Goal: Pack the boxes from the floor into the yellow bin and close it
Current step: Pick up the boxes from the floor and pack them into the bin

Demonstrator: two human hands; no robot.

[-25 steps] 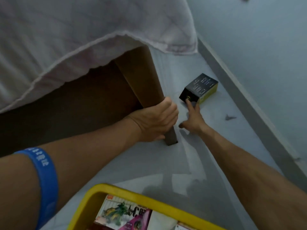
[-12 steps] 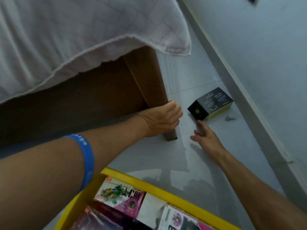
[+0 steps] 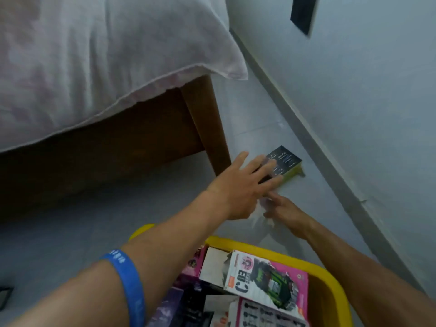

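A small black box with a yellow side (image 3: 286, 162) lies on the grey floor between the bed leg and the wall. My left hand (image 3: 240, 187) stretches out over its near end with fingers spread, the fingertips blurred against the box top. My right hand (image 3: 282, 210) rests low on the floor just in front of the box, fingers loosely extended, partly hidden under the left hand. The yellow bin (image 3: 330, 277) sits at the bottom of the view, holding several toy boxes, among them a pink and white one (image 3: 266, 282).
A wooden bed leg (image 3: 210, 128) stands just left of the black box, under a white quilt (image 3: 94, 55). The wall and its grey skirting (image 3: 330, 166) run close on the right. A dark item (image 3: 4, 297) lies at the left edge.
My left hand has let go of the bed leg and reached right onto the black box. My right hand has drawn back toward me. The view has pulled back, showing more of the bin.
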